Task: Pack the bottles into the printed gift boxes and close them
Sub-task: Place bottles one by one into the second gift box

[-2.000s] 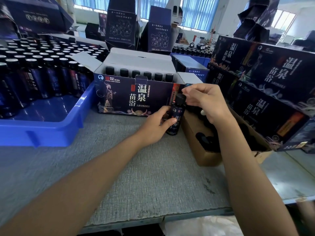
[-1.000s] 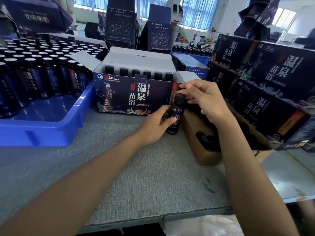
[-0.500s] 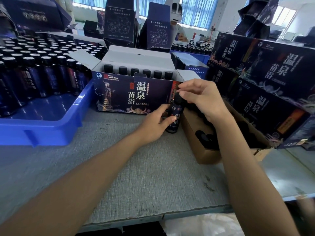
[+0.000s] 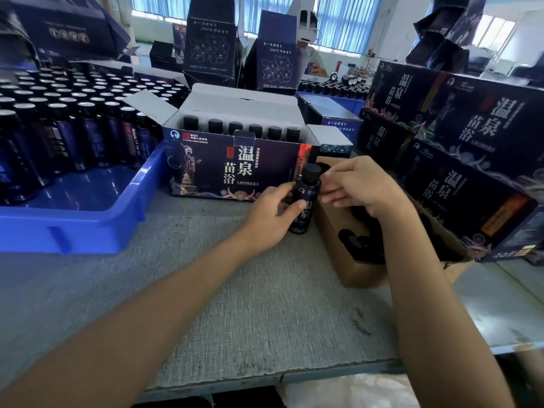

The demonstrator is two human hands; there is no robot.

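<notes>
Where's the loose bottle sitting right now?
Head view, just right of centre: the bottle stands on the grey table, gripped by the left hand, between the open printed gift box and the brown carton.

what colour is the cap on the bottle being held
Black cap on the bottle, head view.

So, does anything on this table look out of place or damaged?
Nothing looks spilled or damaged. Only one bottle stands alone on the table, outside the open gift box, gripped by the left hand.
</notes>
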